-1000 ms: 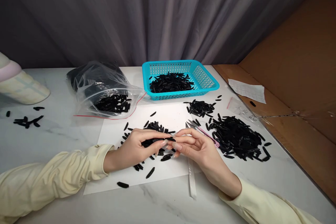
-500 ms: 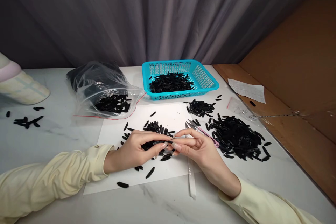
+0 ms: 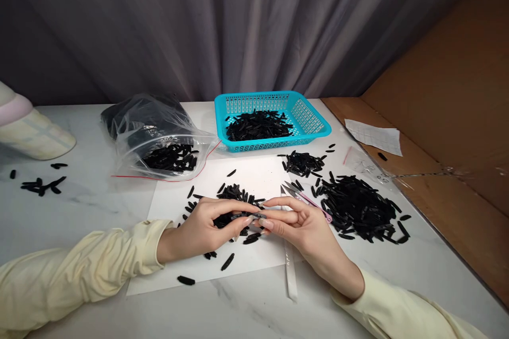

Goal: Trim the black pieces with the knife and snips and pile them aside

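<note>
Now the left hand point(image 3: 202, 229) and right hand point(image 3: 308, 228) pinch one strip point(image 3: 258, 215) with fingertips point(image 3: 267, 224) only; it may slip into the pile point(image 3: 235, 192) at its eleven o'clock.

A slim, elongated black piece with a greyish sheen point(image 3: 260, 215), its material unclear, sits nearly level in the near middle of the scene, running left to right. The fingertips of the left hand point(image 3: 207, 226) and right hand point(image 3: 307, 226) pinch it, partly hiding its outline and ends.
</note>
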### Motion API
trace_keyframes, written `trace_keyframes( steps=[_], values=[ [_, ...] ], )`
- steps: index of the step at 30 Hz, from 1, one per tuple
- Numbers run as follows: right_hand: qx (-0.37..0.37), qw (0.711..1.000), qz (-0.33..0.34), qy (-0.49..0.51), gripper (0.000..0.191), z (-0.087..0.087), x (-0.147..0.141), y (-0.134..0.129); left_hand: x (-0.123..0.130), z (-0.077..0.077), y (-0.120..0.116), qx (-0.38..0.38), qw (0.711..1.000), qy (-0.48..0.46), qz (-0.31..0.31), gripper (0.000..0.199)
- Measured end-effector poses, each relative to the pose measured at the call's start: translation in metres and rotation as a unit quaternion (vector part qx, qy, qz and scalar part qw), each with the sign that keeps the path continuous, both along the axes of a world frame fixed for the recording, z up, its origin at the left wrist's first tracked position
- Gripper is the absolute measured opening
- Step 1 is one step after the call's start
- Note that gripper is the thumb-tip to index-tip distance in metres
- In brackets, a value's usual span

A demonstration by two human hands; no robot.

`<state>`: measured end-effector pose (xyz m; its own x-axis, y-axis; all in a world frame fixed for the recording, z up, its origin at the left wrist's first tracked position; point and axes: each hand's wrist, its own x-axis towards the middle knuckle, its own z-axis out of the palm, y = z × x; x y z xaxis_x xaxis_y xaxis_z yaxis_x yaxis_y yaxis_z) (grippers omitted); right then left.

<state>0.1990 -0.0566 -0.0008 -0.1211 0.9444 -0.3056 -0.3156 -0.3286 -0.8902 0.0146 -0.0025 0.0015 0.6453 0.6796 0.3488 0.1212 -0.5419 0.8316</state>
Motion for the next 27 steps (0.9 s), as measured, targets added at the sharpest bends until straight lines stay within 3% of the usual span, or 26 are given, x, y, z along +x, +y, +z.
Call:
trace_keyframes(
  steps=[18,27],
  values=[
    [-0.011,1.0,0.007,0.004,0.029,0.0009,0.0001,0.0005,-0.0009,-0.0033,0.0005,0.023,1.0,0.003,0.003,0.021],
    [0.02,1.0,0.021,-0.01,0.023,-0.002,0.0041,0.002,-0.0015,-0.0051,0.0015,0.014,1.0,0.003,-0.005,0.022]
  ],
)
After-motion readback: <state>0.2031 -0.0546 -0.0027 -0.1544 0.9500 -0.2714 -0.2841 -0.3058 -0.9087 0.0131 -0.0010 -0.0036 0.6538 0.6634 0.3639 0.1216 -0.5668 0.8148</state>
